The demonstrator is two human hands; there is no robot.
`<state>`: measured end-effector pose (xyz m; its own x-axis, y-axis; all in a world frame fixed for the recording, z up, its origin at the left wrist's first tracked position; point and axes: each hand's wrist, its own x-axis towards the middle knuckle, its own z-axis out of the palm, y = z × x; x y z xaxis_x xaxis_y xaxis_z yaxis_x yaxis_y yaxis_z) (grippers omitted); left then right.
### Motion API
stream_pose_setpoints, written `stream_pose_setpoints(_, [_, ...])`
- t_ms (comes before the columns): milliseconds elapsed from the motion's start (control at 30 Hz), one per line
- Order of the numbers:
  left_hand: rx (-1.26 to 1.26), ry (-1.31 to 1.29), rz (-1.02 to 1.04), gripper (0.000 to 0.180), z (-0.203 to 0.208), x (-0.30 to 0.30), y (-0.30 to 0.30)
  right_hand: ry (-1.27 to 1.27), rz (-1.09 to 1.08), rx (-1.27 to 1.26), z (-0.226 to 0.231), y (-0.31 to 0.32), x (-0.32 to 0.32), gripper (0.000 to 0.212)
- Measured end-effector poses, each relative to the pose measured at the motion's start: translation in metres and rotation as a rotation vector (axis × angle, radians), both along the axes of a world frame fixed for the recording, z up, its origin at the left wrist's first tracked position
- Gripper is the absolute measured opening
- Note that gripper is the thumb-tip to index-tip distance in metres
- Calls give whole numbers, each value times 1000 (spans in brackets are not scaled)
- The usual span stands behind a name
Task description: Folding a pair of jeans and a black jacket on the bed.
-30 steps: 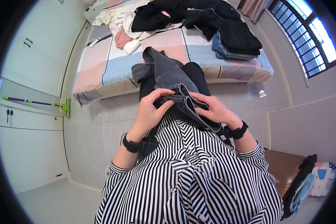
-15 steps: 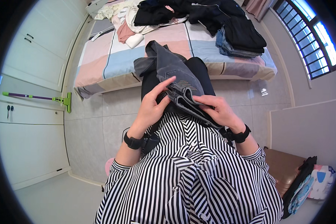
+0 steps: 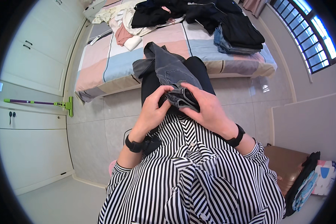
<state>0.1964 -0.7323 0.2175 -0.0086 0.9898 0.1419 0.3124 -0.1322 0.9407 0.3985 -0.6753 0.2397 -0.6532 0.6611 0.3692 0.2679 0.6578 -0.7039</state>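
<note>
A pair of dark grey jeans [image 3: 170,69] lies across my lap, the legs stretching away toward the bed and the stitched back pocket facing up. Its waistband is bunched between my two hands. My left hand [image 3: 155,104] grips the left side of the waistband, thumb below and fingers on top. My right hand [image 3: 205,108] wraps round the right side, with its thumb and fingers closed on the folded layers. The inner side of the waistband is partly hidden by my fingers.
Ahead stands a bed [image 3: 119,71] with a checked cover. On it lie folded dark trousers and jeans [image 3: 242,35], a black clothes heap [image 3: 153,15] and pale garments [image 3: 125,26]. A green mop [image 3: 69,106] leans at the left cabinets; a brown suitcase [image 3: 287,166] stands at right.
My right hand has moved left along the waistband, closer to my left hand. The waistband's right part is now gathered in, and my left fingers have curled down onto it.
</note>
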Motion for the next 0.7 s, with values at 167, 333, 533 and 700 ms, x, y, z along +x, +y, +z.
stream_pose_setpoints(167, [133, 135, 27, 39, 8, 2, -3, 48, 4, 67, -2, 4, 1, 45])
stream_pose_setpoints(333, [221, 227, 35, 53, 35, -2, -7, 39, -1, 16, 0, 3, 5, 40])
stream_pose_setpoints(533, [198, 208, -83, 43, 22, -8, 0, 88, 34, 23, 2, 3, 4, 46])
stream_pose_setpoints(700, [176, 121, -117, 44, 22, 5, 4, 74, -60, 45, -6, 5, 8, 43])
